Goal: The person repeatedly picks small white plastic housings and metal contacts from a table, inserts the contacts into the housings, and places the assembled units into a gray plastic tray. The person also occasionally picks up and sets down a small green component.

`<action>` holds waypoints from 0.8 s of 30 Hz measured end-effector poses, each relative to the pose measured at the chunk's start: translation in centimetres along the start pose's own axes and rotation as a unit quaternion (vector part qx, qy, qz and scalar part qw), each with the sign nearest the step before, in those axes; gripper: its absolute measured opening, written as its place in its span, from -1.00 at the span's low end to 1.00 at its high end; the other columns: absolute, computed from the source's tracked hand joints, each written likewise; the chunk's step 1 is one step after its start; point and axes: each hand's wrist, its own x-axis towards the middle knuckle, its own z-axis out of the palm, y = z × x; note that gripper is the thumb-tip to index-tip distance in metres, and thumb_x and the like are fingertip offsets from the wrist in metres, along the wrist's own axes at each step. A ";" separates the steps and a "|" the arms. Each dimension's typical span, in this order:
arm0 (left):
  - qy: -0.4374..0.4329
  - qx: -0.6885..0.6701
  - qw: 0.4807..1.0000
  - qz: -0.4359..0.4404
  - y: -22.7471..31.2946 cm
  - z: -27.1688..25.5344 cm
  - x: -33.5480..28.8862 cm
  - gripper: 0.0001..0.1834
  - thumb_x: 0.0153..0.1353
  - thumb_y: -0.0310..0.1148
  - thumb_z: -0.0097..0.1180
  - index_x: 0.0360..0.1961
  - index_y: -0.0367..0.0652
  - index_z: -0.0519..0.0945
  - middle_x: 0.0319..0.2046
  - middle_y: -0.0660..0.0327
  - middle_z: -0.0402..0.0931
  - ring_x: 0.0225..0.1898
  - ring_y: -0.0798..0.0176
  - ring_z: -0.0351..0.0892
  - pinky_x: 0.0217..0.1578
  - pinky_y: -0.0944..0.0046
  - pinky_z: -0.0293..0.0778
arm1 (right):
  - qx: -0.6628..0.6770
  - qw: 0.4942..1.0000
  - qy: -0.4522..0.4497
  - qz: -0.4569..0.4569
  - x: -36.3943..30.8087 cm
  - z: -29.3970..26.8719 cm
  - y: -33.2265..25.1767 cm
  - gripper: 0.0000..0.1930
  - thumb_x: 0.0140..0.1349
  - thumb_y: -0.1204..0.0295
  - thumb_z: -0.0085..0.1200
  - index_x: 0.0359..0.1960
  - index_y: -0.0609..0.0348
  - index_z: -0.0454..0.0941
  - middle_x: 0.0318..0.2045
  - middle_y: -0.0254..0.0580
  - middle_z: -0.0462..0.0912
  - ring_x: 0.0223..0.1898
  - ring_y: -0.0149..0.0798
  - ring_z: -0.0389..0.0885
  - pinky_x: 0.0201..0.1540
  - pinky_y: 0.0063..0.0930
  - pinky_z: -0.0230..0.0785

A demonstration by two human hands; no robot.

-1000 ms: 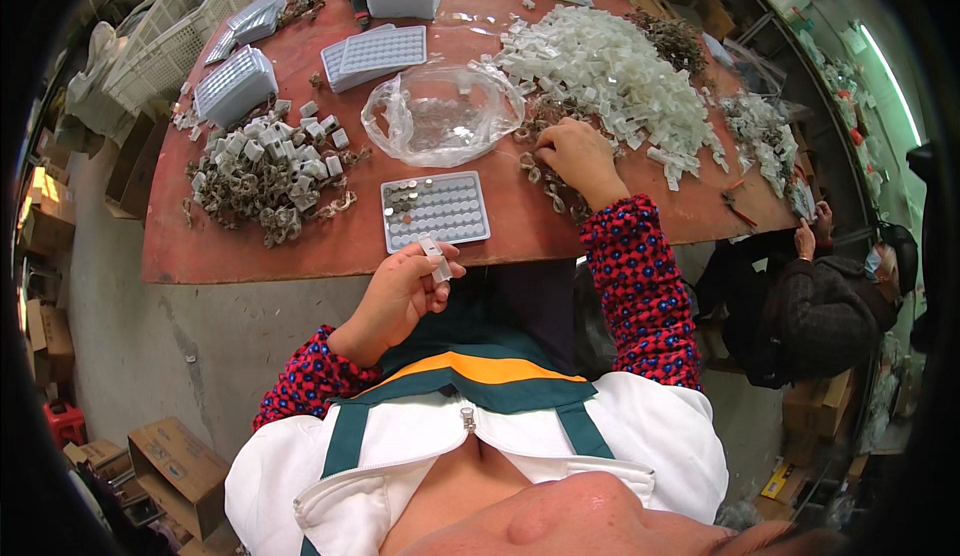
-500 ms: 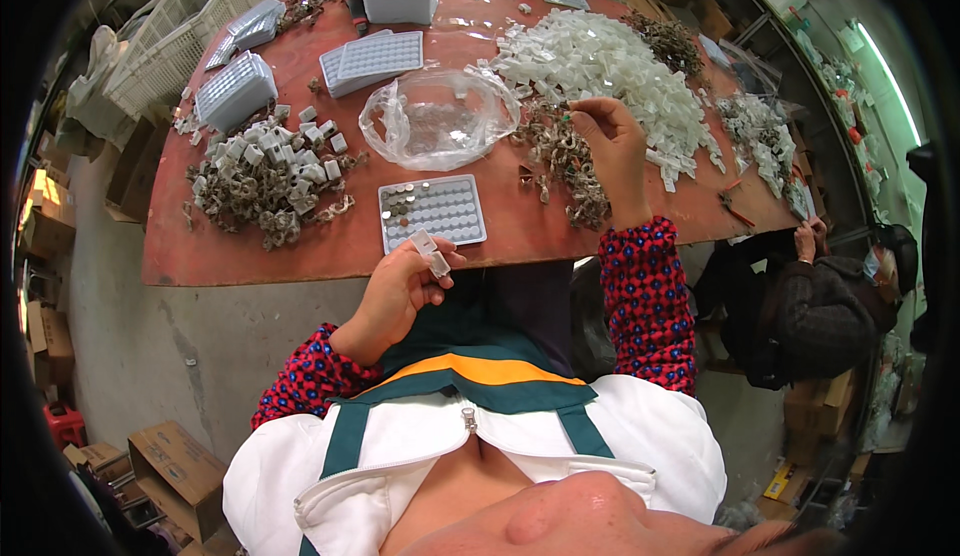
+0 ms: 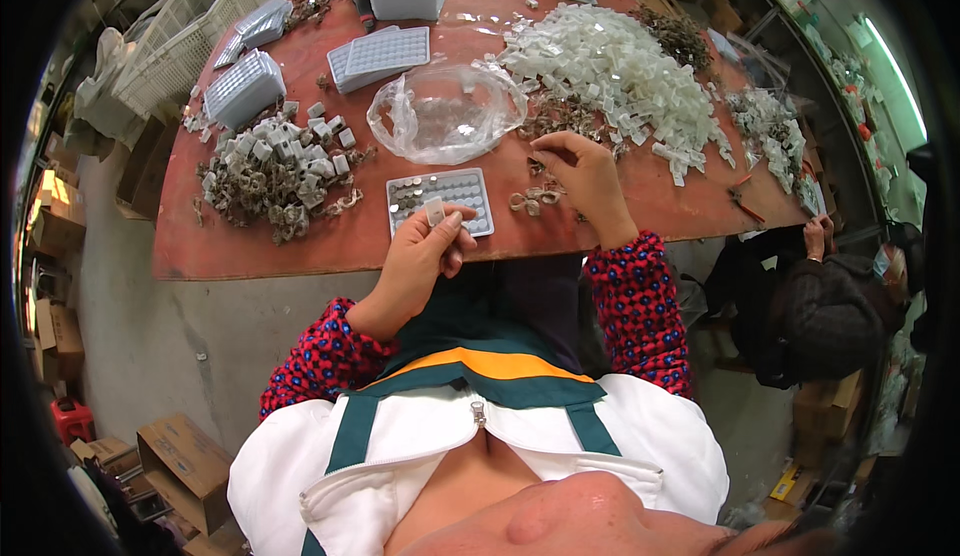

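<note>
While left hand [image 3: 418,256] pinches small white plastic piece [image 3: 435,211] by edges: light, stiff, slippery. Right hand [image 3: 585,178] fingers together over metal clips [image 3: 535,199].

One camera only, worn on the person's head, looks steeply down and forward over the chest onto a reddish table [image 3: 300,246]. The wide fisheye lens bends the table's near edge into a curve and darkens the picture's rim. The near edge lies close, about mid-frame; the far edge reaches the top. Both forearms enter from below. Floor and boxes show at left, another seated person at right. No second view shares the scene.
</note>
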 end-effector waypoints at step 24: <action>-0.073 0.211 0.968 0.113 -0.9 5.2 6.3 -0.75 0.35 -0.27 0.22 -0.29 -0.28 0.66 -0.50 0.36 0.56 -0.45 0.51 0.42 -0.40 0.39 0.39 | 0.656 0.734 0.123 0.125 -3.3 1.3 -1.2 -0.76 0.37 0.61 0.06 0.06 0.29 0.50 0.02 -0.08 0.61 0.08 -0.21 0.60 0.19 -0.27 0.54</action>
